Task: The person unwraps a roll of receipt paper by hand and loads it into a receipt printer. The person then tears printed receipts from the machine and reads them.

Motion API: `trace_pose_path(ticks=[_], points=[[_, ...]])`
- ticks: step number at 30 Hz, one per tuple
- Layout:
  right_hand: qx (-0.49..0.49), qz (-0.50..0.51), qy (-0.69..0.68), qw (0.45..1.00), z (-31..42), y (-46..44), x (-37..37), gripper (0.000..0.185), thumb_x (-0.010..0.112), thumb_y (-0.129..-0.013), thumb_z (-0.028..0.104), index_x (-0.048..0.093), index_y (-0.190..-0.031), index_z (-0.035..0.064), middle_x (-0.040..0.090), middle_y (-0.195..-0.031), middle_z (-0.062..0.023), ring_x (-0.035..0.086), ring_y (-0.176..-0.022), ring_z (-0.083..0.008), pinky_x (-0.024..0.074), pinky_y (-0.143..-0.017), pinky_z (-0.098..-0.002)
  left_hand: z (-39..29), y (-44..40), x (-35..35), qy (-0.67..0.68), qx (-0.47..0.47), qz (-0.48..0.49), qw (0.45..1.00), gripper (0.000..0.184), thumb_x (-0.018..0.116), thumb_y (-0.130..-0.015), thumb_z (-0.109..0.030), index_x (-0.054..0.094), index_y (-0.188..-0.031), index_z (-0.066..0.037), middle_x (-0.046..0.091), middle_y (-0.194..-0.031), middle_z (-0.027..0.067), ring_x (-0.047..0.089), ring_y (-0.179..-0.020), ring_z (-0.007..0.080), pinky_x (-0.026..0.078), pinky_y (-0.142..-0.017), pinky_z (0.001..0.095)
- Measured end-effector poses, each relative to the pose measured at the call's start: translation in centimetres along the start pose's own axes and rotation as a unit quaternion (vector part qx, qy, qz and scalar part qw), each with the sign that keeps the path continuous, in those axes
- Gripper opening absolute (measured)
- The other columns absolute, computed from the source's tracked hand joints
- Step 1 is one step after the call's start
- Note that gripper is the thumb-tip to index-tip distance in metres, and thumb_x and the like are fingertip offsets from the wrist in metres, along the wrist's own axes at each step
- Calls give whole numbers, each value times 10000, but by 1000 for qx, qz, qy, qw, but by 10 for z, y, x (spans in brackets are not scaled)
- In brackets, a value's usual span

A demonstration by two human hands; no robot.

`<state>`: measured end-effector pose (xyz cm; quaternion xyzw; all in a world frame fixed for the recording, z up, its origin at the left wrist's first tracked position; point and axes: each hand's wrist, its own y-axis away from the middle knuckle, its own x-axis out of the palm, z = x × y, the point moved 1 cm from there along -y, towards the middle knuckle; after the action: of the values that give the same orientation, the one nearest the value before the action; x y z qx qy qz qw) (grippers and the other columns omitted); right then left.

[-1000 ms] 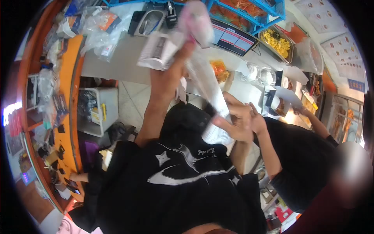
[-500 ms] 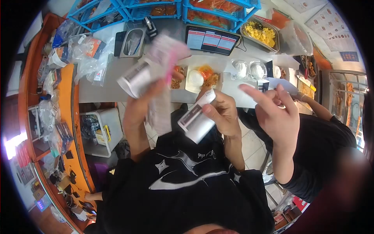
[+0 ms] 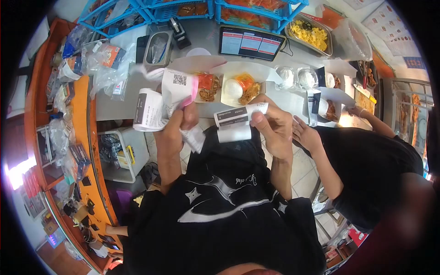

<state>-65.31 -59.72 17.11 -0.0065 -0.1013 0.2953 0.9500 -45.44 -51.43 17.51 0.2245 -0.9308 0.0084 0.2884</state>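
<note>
My left hand (image 3: 178, 124) is closed around several printed paper receipts (image 3: 149, 112). One of them shows a QR code and a pink edge, and another strip hangs below the fingers. Between thumb and fingers, my right hand (image 3: 276, 127) pinches a single curled receipt (image 3: 234, 117) with dark printed bands, apart from the left bundle. Just beyond the hands, an open food box (image 3: 223, 100) on the counter holds rice, fried chicken and an orange packet. Beside it, a second box contains fried chicken (image 3: 209, 93), partly hidden by the papers.
A co-worker's hand (image 3: 306, 136) is close to my right hand; another hand (image 3: 356, 111) reaches toward the boxes at right. A tablet (image 3: 250, 43), clear lidded cups (image 3: 285, 78) and a tray of yellow food (image 3: 309, 39) stand behind. Blue crates (image 3: 178, 16) line the back.
The left-hand receipts, blurred before, have come down and show more clearly. My right hand has turned its receipt more level. The co-worker's raised, pointing hand has dropped lower.
</note>
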Motion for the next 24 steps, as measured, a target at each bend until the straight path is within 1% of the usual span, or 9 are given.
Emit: trace_pose_path(ticks=[3,4,6,8,10,13,16,20,24], points=[[-33,-28,39,998,2,1,3,96,650,-866,28,660,-899,-62,564,-865,-47,504,-771,-104,385,-674,-233,-1,3,-12,45,-54,85,994,331,405,-794,-31,513,-1098,42,457,-676,36,333,-508,77,280,-483,220],[-32,-24,60,997,3,2,3,89,653,-861,24,664,-892,-58,563,-868,-51,504,-771,-103,386,-672,-234,-1,3,-18,12,-91,117,989,425,546,-873,-120,435,-1254,31,556,-806,60,491,-606,86,390,-538,206],[-29,-15,102,994,4,4,4,74,657,-850,18,671,-878,-50,561,-874,-58,504,-773,-101,388,-668,-236,13,7,2,-243,35,104,964,575,673,-798,-121,423,-1294,27,587,-964,84,564,-781,126,449,-680,233],[-9,-19,76,997,4,7,8,62,665,-837,8,674,-871,-43,557,-880,-56,506,-778,-98,389,-656,-232,21,9,17,-336,30,91,937,721,772,-720,-117,410,-1327,23,586,-1105,103,582,-952,163,462,-816,269],[-14,-20,62,998,2,9,5,54,671,-827,-2,674,-864,-43,548,-904,-60,506,-788,-100,396,-650,-236,19,9,27,-274,-111,78,952,852,841,-640,-109,395,-1356,18,552,-1230,118,545,-1120,198,430,-948,314],[-50,-27,15,998,1,9,-6,45,677,-817,-15,668,-846,-49,526,-969,-83,504,-810,-111,417,-661,-260,10,10,36,-79,-137,118,980,697,811,-739,-145,461,-1321,11,594,-1155,110,546,-1076,166,447,-907,299],[-62,-64,-71,994,4,12,-11,74,716,-773,-16,664,-807,-56,487,-1041,-130,510,-849,-161,449,-739,-329,8,14,35,-17,-170,101,980,715,807,-728,-130,449,-1326,32,602,-1149,107,575,-1025,161,467,-845,291],[-198,4,130,971,17,12,-45,183,773,-695,32,628,-748,-66,487,-1028,-124,509,-924,-231,433,-791,-353,18,15,-20,122,-294,99,943,720,795,-729,-94,431,-1334,50,594,-1167,120,579,-1002,162,471,-831,284],[-175,-176,182,951,32,13,-71,189,754,-759,91,640,-812,-50,498,-1042,-128,482,-946,-219,405,-803,-317,20,15,-23,66,-226,62,970,653,735,-763,7,439,-1345,-5,588,-1152,116,600,-927,161,501,-780,291]])
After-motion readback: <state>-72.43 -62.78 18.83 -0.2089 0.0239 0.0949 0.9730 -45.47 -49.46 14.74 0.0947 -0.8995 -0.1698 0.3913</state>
